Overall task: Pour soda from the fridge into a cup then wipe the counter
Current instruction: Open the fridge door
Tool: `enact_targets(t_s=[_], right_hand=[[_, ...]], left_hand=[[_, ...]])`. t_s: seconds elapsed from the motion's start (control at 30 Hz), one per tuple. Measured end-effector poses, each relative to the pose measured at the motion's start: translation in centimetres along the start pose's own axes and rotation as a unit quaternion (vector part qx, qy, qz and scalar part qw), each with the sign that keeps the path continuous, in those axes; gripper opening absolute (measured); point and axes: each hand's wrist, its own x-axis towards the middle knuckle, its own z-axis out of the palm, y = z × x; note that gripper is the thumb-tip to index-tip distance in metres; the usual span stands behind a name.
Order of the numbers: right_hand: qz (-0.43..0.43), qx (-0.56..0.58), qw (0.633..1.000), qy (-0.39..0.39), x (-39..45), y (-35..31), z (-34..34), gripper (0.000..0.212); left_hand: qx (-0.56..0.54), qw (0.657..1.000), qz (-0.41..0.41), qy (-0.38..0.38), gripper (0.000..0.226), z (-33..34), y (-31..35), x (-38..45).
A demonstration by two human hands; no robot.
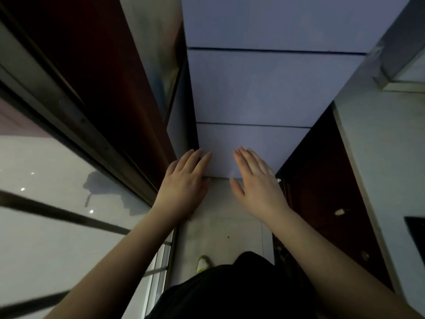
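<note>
A tall pale bluish-grey fridge (253,88) stands straight ahead, its front split by two dark horizontal seams into door panels, all closed. My left hand (184,183) is stretched out with straight fingers near the lower left edge of the bottom panel. My right hand (257,180) is held flat with straight fingers over the lower right part of that panel. Whether either hand touches the fridge cannot be told. Neither hand holds anything. No soda, cup or cloth is in view.
A dark reddish-brown panel (96,77) and a sliding glass door frame (69,125) close in the left. On the right are a dark wooden cabinet front (322,192) and a pale counter edge (379,157). The light tiled floor (225,226) forms a narrow passage.
</note>
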Motion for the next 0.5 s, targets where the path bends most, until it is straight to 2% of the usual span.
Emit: enact_targets(t_s=[0.2, 0.3, 0.5], right_hand=[[-0.025, -0.025, 0.999, 0.016, 8.7, 1.9, -0.9, 0.063], [-0.053, -0.036, 0.998, 0.03, 13.5, 3.6, -1.4, 0.063], [-0.115, -0.013, 0.992, 0.055, 23.3, 6.4, -3.3, 0.063]], left_hand=[[0.012, 1.0, -0.021, 0.007, 0.064, -0.6, -2.2, 8.1], [0.019, 0.998, -0.029, 0.043, 0.059, -1.1, -3.2, 12.7], [0.008, 0.992, -0.076, 0.104, 0.063, -3.1, -4.7, 21.3]])
